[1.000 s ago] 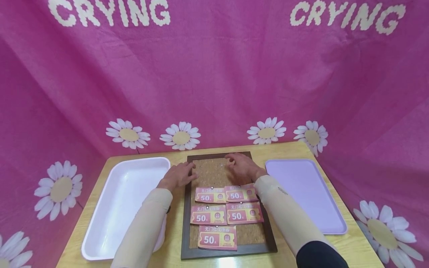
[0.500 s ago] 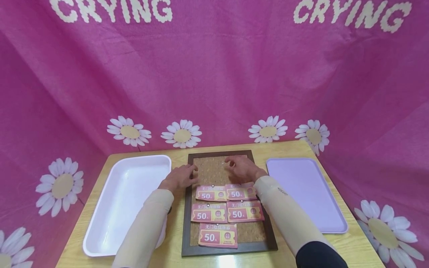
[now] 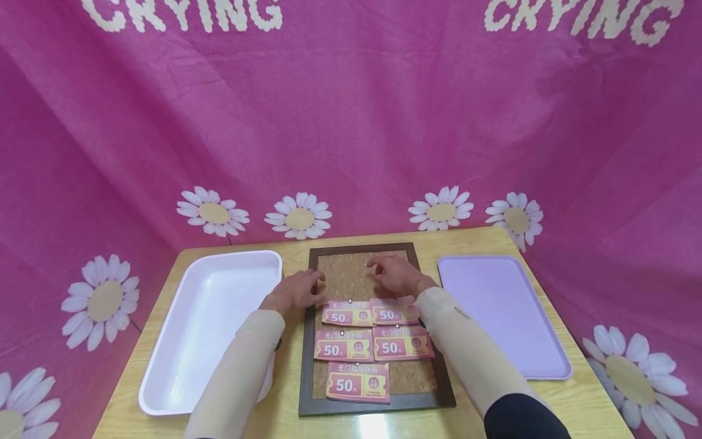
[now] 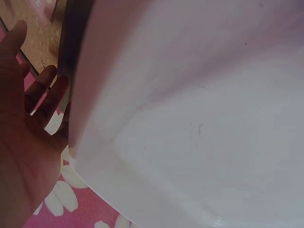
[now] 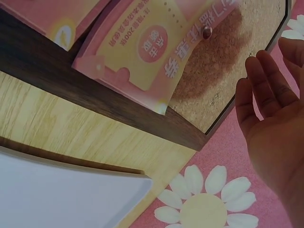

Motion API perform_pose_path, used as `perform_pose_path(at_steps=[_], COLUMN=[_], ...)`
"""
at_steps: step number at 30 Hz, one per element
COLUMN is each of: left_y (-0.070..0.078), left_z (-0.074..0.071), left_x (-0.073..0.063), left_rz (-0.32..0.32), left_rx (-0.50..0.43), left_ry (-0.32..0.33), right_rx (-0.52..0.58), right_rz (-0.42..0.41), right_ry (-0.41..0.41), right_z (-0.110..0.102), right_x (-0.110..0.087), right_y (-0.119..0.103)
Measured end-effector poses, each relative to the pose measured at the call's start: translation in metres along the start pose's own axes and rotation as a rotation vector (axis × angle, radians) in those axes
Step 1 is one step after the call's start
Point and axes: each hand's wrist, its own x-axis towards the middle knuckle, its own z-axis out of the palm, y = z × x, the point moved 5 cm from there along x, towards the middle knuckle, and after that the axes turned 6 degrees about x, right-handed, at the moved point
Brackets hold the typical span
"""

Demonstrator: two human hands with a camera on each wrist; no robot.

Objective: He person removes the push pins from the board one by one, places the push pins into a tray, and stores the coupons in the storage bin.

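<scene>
In the head view a dark-framed cork board (image 3: 344, 275) lies flat on the table, its upper part bare. Several red and yellow coupons (image 3: 358, 383) marked 50 cover the lower part, each with a small round pin (image 5: 207, 32) near its top edge. My left hand (image 3: 298, 290) hovers by the board's left edge with loosely bent fingers and holds nothing. Over the bare cork at upper right is my right hand (image 3: 398, 275), its fingers loosely bent. A tiny pale speck shows by its fingertips; whether it touches this is unclear. No held thing shows in the right wrist view.
A deep white tray (image 3: 159, 360) stands left of the board, close to my left forearm. The flat lilac tray (image 3: 501, 311) lies to the right. Behind the wooden table (image 3: 466, 241) hangs a pink curtain (image 3: 351, 140) with daisies.
The head view has tipped slightly, so the table sits higher in it. My right fingers have bent a little and drawn closer to the pale speck. The left hand stays nearly still; the coupons have not moved.
</scene>
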Motion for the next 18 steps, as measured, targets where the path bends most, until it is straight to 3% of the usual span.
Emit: perform_pose_path(at_steps=[9, 18], left_y=[0.003, 0.005], left_z=[0.002, 0.006], left_x=[-0.002, -0.003], left_rz=[0.007, 0.005], left_rx=[-0.028, -0.051], left_ry=[-0.009, -0.06], right_rx=[0.043, 0.061], right_rz=[-0.007, -0.006], right_ry=[-0.017, -0.047], right_z=[0.007, 0.018], right_x=[0.0, 0.001], right_y=[-0.002, -0.009])
